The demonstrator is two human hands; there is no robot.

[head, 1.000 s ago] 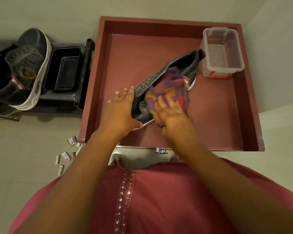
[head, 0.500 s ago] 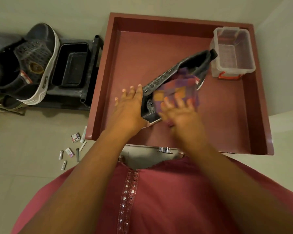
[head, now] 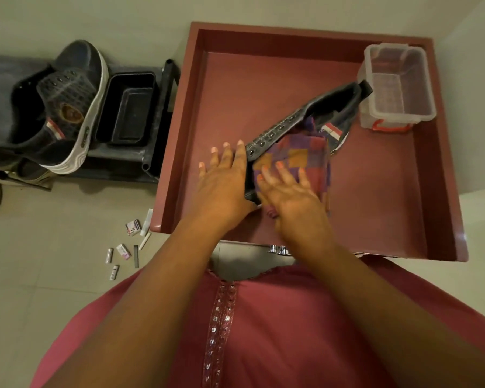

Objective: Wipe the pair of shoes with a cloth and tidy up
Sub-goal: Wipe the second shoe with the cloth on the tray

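In the middle of the frame, a dark shoe (head: 305, 127) lies on its side in a red tray (head: 263, 79).
The left hand (head: 224, 186) rests flat against its toe end, fingers straight; the right hand (head: 289, 197) presses a checked cloth (head: 297, 158) onto it, fingers spread. At upper left, the other shoe (head: 67, 107) sits on a rack (head: 154, 113); at upper right, a clear box (head: 398, 88).

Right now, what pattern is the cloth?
The cloth is a purple, red and orange check, clearest in the head view.
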